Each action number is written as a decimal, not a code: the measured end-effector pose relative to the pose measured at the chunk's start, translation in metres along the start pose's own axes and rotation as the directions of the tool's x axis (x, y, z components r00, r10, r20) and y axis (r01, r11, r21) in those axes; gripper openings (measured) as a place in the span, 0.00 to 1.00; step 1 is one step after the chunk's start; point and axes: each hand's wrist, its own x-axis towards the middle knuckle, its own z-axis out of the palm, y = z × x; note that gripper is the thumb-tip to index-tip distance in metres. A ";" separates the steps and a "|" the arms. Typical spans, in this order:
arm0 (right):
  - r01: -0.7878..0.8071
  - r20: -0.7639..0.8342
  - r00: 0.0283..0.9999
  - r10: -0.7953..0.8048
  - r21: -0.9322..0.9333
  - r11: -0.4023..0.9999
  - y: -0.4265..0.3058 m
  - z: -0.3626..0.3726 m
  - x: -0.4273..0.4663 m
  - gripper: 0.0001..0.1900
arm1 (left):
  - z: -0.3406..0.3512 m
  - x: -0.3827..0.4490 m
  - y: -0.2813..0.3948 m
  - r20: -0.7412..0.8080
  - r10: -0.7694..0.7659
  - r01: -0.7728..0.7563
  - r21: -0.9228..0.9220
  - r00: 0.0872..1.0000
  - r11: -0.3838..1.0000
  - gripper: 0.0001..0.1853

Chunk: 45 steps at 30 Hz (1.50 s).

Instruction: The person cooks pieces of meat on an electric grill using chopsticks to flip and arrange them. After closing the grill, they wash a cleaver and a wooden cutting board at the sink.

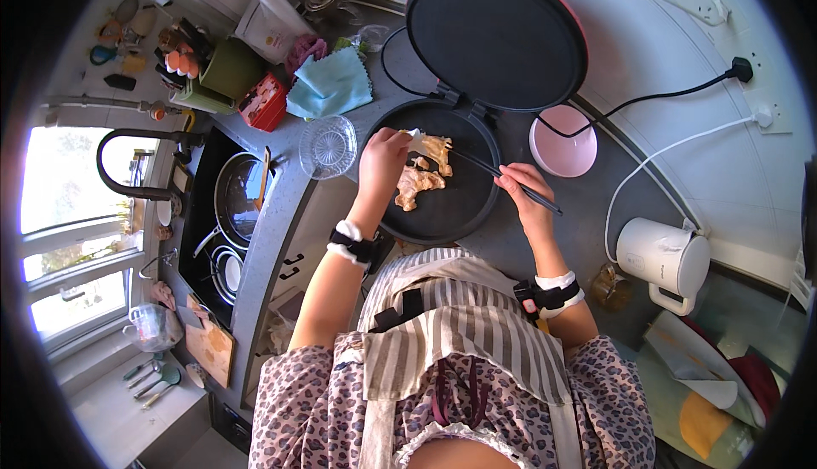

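Observation:
An electric griddle [469, 213] stands with its round lid [498, 38] raised. On its dark plate lie pieces of meat [418, 185], pale and lightly browned, in two main clumps. My left hand [385, 153] is over the plate's left side, its fingers pinching a small white thing, perhaps a paper or a scraper, at the upper clump. My right hand [525, 193] holds dark chopsticks [475, 161], whose tips touch or nearly touch the upper clump's right edge. A clear glass dish [328, 147] sits left of the griddle, and a pink bowl [563, 141] to its right.
A sink [210, 277] at left holds a pan [239, 198] with a wooden spatula. Behind the glass dish are a blue-green cloth [332, 83] and a red box [263, 104]. A white kettle [664, 258] and a glass jar [611, 287] stand right. Cords run to wall sockets.

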 end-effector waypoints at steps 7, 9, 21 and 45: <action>0.185 -0.028 0.982 -0.189 -0.093 0.978 0.004 -0.020 0.003 0.08 | 0.051 0.011 -0.003 0.181 0.103 -0.177 0.466 0.978 0.867 0.04; 0.256 0.030 0.967 -0.255 -0.139 0.957 0.000 -0.017 0.006 0.09 | 0.060 0.007 -0.007 0.194 0.149 -0.229 0.508 0.970 0.830 0.05; -0.111 -0.081 0.986 0.147 0.346 0.932 0.038 0.007 0.018 0.06 | 0.032 0.018 -0.010 0.152 -0.147 0.139 0.064 0.977 0.988 0.08; -0.117 -0.342 0.897 0.282 0.431 0.895 -0.020 -0.054 -0.040 0.09 | 0.020 0.036 0.024 0.234 -0.074 0.109 -0.140 0.969 0.984 0.09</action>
